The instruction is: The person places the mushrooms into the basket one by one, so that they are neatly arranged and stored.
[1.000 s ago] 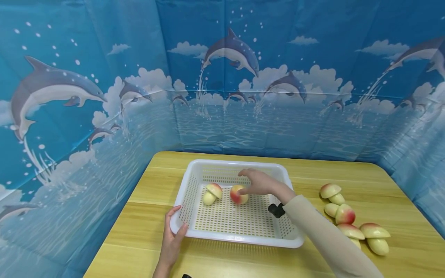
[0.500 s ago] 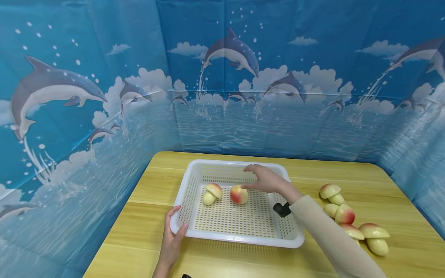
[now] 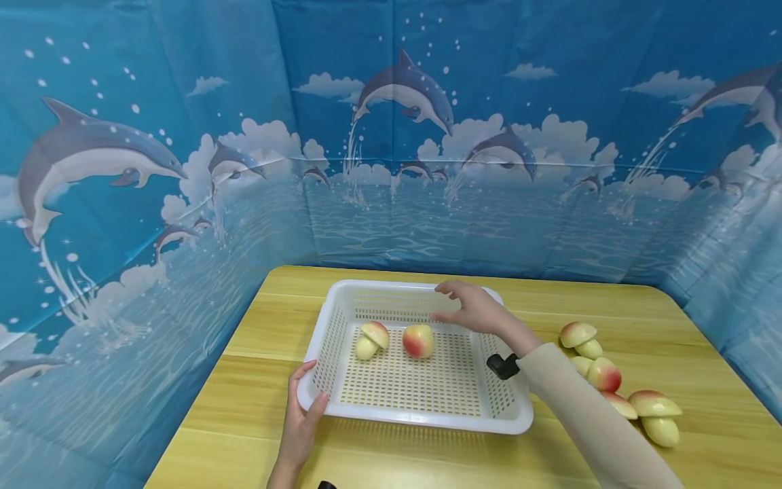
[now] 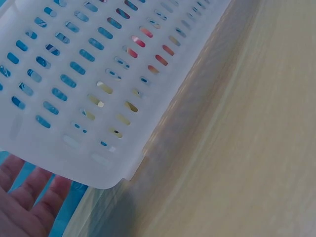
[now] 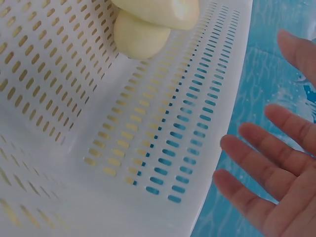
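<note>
A white perforated plastic basket stands on the table. My left hand holds its near left corner, thumb over the rim; in the left wrist view its fingers show beyond the basket's end. Inside lie a toy mushroom with a red-yellow cap and pale stem, and a second one whose rounded cap faces me. The right wrist view shows the second mushroom's pale stem. Over the basket's far right part is my right hand, fingers spread and holding nothing.
On the table right of the basket lie several more toy mushrooms, partly covered by my right sleeve. The wooden table ends at a blue dolphin-print curtain. A black wrist mount is on my right wrist.
My right hand has drawn back and to the right, away from the second mushroom, which stays in the basket. My left hand keeps its hold on the corner.
</note>
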`<action>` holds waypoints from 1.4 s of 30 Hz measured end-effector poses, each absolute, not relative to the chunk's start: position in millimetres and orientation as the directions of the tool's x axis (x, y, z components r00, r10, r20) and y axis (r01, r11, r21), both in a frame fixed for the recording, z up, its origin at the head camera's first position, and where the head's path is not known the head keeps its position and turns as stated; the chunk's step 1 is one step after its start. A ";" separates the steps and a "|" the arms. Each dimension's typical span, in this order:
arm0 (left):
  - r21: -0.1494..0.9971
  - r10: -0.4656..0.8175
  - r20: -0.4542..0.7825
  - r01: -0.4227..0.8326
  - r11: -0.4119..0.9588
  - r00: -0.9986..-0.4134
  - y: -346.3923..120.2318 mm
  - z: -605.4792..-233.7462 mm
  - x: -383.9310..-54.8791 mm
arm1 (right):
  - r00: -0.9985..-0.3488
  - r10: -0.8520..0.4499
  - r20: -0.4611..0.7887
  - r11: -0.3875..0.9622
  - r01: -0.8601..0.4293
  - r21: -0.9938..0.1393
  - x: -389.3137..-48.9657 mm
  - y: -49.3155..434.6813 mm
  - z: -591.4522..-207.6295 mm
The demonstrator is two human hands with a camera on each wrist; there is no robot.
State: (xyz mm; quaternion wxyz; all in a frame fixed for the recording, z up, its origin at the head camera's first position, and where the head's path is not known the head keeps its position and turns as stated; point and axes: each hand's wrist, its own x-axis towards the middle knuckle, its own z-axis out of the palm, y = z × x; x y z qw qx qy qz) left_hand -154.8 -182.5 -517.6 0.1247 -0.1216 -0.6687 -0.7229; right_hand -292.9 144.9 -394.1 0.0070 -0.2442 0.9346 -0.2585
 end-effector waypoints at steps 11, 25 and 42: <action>0.935 -0.019 0.345 0.345 -0.080 -0.938 -182.4 -516.3 -154.1 | -0.882 -0.421 0.213 0.700 -0.465 -0.542 -291.9 159.4 -388.6; 0.934 -0.015 0.348 0.348 -0.083 -0.937 -182.7 -515.0 -152.5 | -0.892 -0.367 0.266 0.724 -0.453 -0.521 -276.2 184.1 -374.5; 0.930 0.001 0.355 0.354 -0.096 -0.935 -181.8 -511.6 -150.0 | -0.928 -0.284 0.240 0.750 -0.371 -0.547 -256.7 223.7 -372.0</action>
